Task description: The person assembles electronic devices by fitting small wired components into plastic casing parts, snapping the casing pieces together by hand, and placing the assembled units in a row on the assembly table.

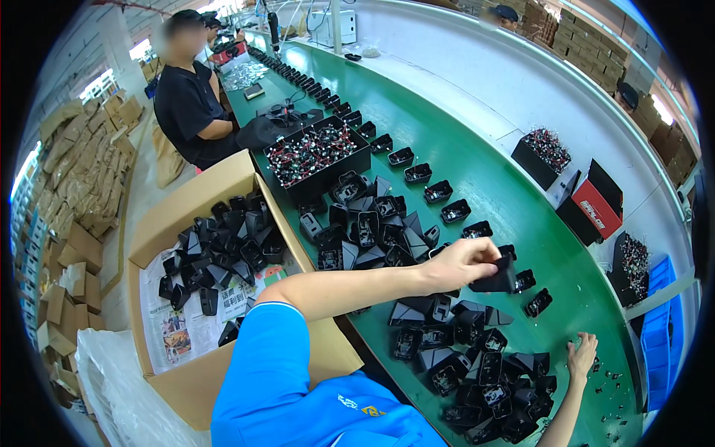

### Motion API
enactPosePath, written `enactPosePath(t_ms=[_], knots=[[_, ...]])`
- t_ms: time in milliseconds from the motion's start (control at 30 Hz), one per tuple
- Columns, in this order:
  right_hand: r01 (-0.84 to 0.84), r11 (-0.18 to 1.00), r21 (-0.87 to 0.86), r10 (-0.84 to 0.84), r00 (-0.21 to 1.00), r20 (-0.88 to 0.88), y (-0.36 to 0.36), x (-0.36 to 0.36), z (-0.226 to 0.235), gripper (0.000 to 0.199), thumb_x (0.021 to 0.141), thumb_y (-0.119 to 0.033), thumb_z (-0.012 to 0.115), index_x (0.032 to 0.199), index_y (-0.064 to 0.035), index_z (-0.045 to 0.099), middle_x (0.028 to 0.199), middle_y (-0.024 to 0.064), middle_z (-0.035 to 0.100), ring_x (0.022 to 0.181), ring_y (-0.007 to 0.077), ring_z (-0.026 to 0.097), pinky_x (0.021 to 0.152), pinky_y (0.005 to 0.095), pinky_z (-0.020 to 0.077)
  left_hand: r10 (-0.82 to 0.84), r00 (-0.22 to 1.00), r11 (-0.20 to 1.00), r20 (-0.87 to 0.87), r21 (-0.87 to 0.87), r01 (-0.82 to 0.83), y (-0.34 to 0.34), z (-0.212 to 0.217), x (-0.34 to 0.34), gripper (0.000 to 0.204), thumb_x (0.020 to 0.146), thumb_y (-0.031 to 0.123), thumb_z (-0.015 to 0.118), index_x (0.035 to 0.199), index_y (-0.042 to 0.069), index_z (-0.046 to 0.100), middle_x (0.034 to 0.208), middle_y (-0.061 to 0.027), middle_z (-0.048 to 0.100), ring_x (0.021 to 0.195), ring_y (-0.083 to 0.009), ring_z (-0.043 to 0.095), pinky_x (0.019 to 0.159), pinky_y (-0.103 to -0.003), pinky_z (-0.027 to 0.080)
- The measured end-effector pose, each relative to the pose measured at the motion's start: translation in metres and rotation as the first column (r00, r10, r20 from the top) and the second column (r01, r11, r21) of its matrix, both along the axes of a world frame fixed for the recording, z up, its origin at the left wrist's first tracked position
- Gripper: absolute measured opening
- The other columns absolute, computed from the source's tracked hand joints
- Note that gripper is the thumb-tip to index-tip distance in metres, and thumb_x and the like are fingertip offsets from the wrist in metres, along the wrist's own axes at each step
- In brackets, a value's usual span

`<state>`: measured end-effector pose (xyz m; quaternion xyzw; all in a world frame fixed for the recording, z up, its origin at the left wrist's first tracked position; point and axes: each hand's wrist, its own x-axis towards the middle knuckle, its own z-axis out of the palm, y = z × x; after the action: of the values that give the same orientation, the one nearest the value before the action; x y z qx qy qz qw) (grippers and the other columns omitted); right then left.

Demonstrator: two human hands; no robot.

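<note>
My left hand (pixel 463 266) is closed around a black plastic housing (pixel 497 276), holding it above the row of housings on the green table. To the lower right, my right hand (pixel 582 355) is over the tabletop beside scattered small dark parts (pixel 612 376). Its thumb and fingers look apart, and I can make out nothing between them. Below my left hand spreads a heap of loose black housings (pixel 477 365). Another heap of housings (pixel 365 223) lies beyond my left forearm.
A line of open housings (pixel 437 191) runs along the green table (pixel 514 216). An open carton (pixel 190 175) of housings stands at left. A black box (pixel 320 160) holds wired parts. Right are a red-black box (pixel 592 205) and blue bin (pixel 661 335). A co-worker (pixel 190 104) sits far left.
</note>
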<state>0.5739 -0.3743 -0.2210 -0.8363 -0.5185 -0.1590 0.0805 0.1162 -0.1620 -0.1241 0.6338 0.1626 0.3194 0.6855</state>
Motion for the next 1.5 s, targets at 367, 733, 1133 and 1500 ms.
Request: enactPosePath(t_ms=[367,733,1133,1500], knots=[[-0.041,0.998,-0.052,0.034,0.99,-0.137,-0.021,0.02,-0.01,0.021,0.074,-0.005,0.07,0.093,-0.0073,0.061,0.094,0.0076,0.059,0.094,0.0273,0.055,0.094,0.0449,0.0405,-0.035,0.997,0.8,0.075,-0.596,0.073,-0.009,-0.021,-0.046,0.016,0.096,0.009,0.045,0.106,0.005,0.057,0.086,-0.0081,0.064,0.067,-0.0121,0.061,0.062,-0.024,0.05],[0.119,0.987,-0.105,-0.135,0.979,-0.156,-0.013,-0.025,0.017,0.016,0.075,-0.015,0.074,0.086,-0.0103,0.064,0.079,0.0024,0.063,0.093,0.0216,0.056,0.104,0.0452,0.0296,-0.02,0.999,0.797,0.029,-0.604,0.033,0.001,-0.029,-0.049,0.016,0.097,0.009,0.048,0.11,0.003,0.056,0.09,-0.0113,0.065,0.069,-0.0136,0.062,0.064,-0.025,0.05],[-0.054,0.998,0.022,0.055,0.997,-0.048,-0.026,-0.003,-0.009,0.008,0.084,-0.013,0.065,0.091,-0.011,0.063,0.093,0.0002,0.064,0.096,0.0219,0.056,0.099,0.0416,0.0325,-0.044,0.999,0.781,-0.001,-0.623,0.033,0.004,-0.047,-0.043,0.017,0.096,0.009,0.048,0.109,0.005,0.058,0.09,-0.0102,0.066,0.068,-0.0123,0.062,0.062,-0.023,0.05],[-0.097,0.995,-0.016,0.095,0.991,-0.096,-0.024,-0.019,0.005,0.008,0.081,-0.007,0.066,0.087,-0.0087,0.06,0.089,0.0039,0.062,0.086,0.0227,0.054,0.096,0.0383,0.0346,-0.018,0.999,0.789,-0.03,-0.614,-0.004,-0.001,-0.041,-0.044,0.018,0.095,0.01,0.047,0.108,0.006,0.059,0.089,-0.0082,0.066,0.069,-0.0111,0.062,0.062,-0.023,0.049]])
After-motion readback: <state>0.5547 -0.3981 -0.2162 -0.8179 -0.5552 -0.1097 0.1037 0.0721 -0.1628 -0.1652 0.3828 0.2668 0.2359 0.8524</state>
